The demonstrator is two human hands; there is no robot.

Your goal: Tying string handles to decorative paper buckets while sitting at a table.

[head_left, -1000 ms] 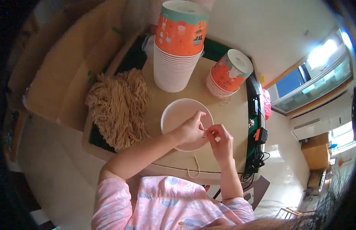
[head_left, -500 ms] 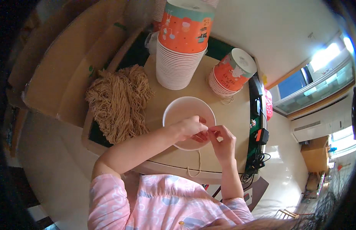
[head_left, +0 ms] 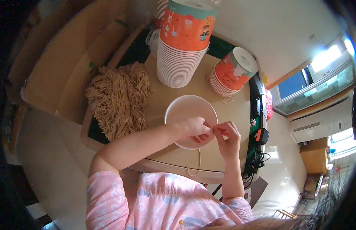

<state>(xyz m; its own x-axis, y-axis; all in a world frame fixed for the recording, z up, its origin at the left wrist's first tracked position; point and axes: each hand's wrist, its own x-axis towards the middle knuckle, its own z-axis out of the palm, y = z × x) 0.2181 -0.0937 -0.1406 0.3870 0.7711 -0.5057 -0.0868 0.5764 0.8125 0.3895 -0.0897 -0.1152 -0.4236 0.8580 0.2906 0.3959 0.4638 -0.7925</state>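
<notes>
A white-lined paper bucket [head_left: 182,111] stands mouth up in front of me on the table. My left hand [head_left: 199,129] reaches over it, its lower fingers curled inside the mouth and its thumb and forefinger pinched at the right rim. Against the same spot, from outside, my right hand [head_left: 228,135] pinches with thumb and forefinger. The fingertips meet, and whatever is between them is too small to make out. From under the bucket's near side a beige cord [head_left: 200,163] trails toward the table's front edge, where it curls.
Left of the bucket lies a heap of beige cords [head_left: 118,99]. Behind it rises a tall stack of orange paper buckets [head_left: 180,61], and a shorter stack [head_left: 231,74] stands at the back right. A cardboard box [head_left: 63,73] is at left; black cables [head_left: 258,161] run along the right edge.
Both hands and the bucket have shifted slightly to the right in the picture. The fingertips stay together at the bucket's right rim.
</notes>
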